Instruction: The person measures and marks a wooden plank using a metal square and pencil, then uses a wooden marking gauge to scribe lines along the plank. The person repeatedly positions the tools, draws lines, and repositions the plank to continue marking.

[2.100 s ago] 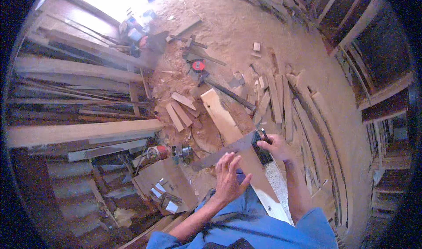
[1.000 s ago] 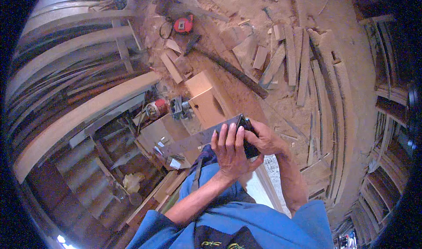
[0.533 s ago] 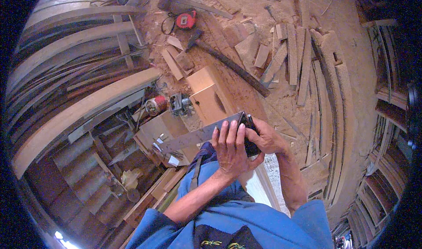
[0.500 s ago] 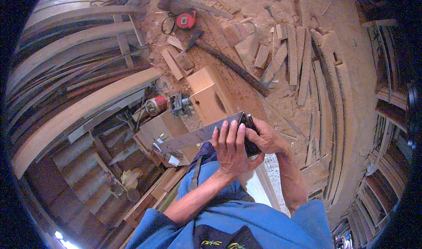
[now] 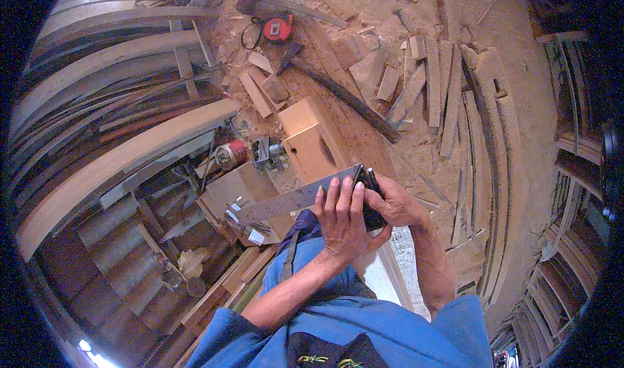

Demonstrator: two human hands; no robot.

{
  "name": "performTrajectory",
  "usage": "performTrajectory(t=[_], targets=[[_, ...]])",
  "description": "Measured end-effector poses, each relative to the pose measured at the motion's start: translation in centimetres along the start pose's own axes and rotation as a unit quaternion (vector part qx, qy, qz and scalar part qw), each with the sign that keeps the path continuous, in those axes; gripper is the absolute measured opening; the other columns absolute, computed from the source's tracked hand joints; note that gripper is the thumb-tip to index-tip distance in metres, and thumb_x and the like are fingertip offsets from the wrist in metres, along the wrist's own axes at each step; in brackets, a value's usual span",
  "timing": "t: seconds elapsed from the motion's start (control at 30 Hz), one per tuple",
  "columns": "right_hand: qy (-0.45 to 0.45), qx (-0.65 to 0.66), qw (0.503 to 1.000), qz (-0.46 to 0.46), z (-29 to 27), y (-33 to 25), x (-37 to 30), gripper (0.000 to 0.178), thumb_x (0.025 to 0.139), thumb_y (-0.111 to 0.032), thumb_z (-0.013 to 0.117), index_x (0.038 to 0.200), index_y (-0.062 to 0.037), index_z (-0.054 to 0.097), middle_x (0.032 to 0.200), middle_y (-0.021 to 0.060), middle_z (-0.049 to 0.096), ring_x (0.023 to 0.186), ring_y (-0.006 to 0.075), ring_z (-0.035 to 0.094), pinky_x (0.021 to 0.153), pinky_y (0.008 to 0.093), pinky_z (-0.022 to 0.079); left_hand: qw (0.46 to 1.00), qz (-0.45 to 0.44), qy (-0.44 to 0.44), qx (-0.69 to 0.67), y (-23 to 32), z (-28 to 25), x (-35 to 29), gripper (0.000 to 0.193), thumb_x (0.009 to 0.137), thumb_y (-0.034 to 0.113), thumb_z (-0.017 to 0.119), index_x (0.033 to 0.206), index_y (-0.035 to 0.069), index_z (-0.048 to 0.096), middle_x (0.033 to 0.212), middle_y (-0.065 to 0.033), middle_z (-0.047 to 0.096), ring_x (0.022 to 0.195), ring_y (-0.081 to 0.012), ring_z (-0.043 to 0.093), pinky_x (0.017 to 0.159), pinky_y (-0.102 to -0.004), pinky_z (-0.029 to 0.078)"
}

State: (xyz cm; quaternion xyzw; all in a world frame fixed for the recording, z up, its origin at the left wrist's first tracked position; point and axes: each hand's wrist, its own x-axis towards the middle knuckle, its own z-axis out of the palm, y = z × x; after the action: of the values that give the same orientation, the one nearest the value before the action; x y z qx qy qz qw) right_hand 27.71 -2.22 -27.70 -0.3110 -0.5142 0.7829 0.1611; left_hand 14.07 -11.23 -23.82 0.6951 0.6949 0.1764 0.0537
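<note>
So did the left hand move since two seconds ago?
Yes. The left hand rose from beside the metal square onto its dark handle, meeting the right hand.

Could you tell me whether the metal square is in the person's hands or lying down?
In hand: the metal square is gripped by both hands, blade sticking out left.
</note>
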Motion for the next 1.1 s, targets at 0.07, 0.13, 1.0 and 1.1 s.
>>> performTrajectory(t=[0.07, 0.13, 1.0, 1.1], targets=[[0.008, 0.008, 1.000, 0.003, 0.0, -0.3, -0.1, 0.035, 0.105, -0.028, 0.052, 0.127, -0.0019, 0.056, 0.112, 0.0195, 0.066, 0.104, 0.0334, 0.065, 0.094, 0.0418, 0.050, 1.000, -0.001, 0.000, -0.003, 0.0, 0.0, 0.0, 0.093, 0.080, 0.067, 0.063, 0.145, 0.004, 0.045, 0.146, -0.0186, 0.047, 0.139, -0.0392, 0.043, 0.117, -0.0593, 0.028], [0.008, 0.002, 1.000, 0.002, -0.1, -0.6, -0.1, 0.035, 0.105, -0.029, 0.051, 0.128, -0.0020, 0.056, 0.113, 0.0192, 0.066, 0.104, 0.0333, 0.065, 0.094, 0.0417, 0.051, 1.000, 0.000, 0.004, -0.006, 0.0, 0.0, 0.0, 0.092, 0.080, 0.066, 0.064, 0.146, 0.004, 0.045, 0.146, -0.0184, 0.047, 0.139, -0.0391, 0.043, 0.117, -0.0592, 0.028], [0.222, -0.311, 0.887, -0.260, 1.5, -8.6, 6.0, 0.027, 0.094, -0.031, 0.070, 0.078, -0.0103, 0.064, 0.077, 0.0097, 0.067, 0.080, 0.0293, 0.066, 0.077, 0.0425, 0.048, 0.999, -0.012, 0.005, -0.045, 0.4, -0.5, -0.3, 0.087, 0.079, 0.057, 0.072, 0.139, -0.003, 0.049, 0.147, -0.0222, 0.045, 0.143, -0.0396, 0.036, 0.117, -0.0572, 0.029], [0.180, -0.397, 0.862, -0.259, 2.4, -9.6, 6.9, 0.025, 0.091, -0.035, 0.072, 0.081, -0.0121, 0.067, 0.076, 0.0056, 0.067, 0.078, 0.0269, 0.065, 0.075, 0.0419, 0.048, 0.998, -0.022, 0.006, -0.053, 0.5, -0.4, -0.5, 0.081, 0.079, 0.055, 0.072, 0.132, -0.004, 0.055, 0.145, -0.0232, 0.045, 0.142, -0.0406, 0.037, 0.116, -0.0577, 0.030]])
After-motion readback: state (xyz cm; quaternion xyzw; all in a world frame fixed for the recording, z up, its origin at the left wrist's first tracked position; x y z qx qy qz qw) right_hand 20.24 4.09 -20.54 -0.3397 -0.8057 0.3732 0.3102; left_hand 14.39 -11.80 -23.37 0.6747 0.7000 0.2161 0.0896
